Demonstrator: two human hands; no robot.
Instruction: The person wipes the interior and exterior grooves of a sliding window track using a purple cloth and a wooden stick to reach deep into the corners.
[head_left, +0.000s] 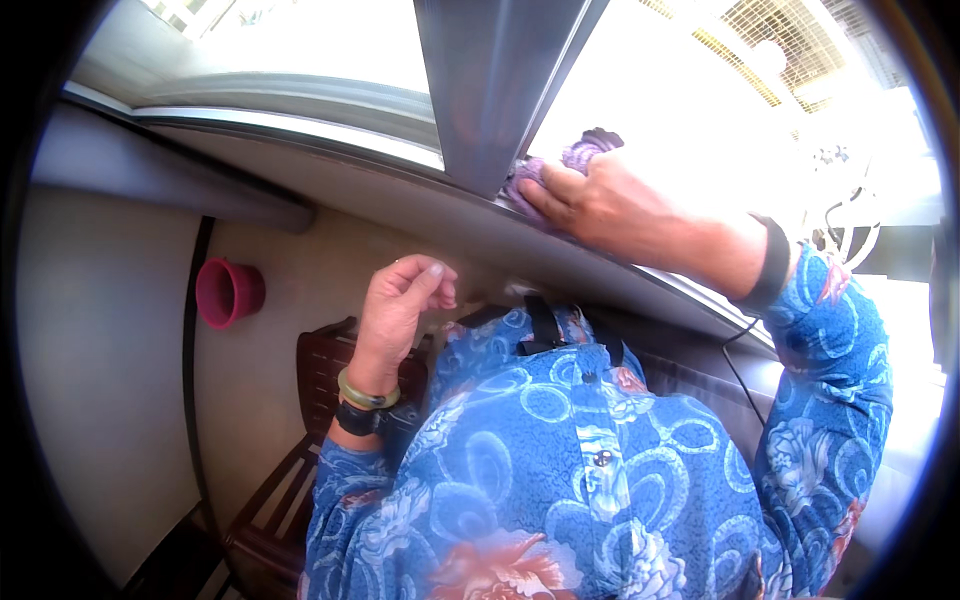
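My right hand (607, 199) grips a bunched purple cloth (529, 174). The cloth presses against the lower window track, right at the foot of a dark window-frame post (499, 82). Part of it bulges up past my fingers, and the palm side of the grip is hidden. My left hand (401, 304) hangs in the air below the window ledge (360, 172), apart from it. Its fingers curl loosely in towards the thumb, and I see nothing in them.
A pink plastic bucket (229, 292) stands on the floor to the left. Nearer me is a dark brown slatted wooden chair (270, 517). Light cables (851, 232) hang at the far right, and a window pane (300, 52) lies left of the post.
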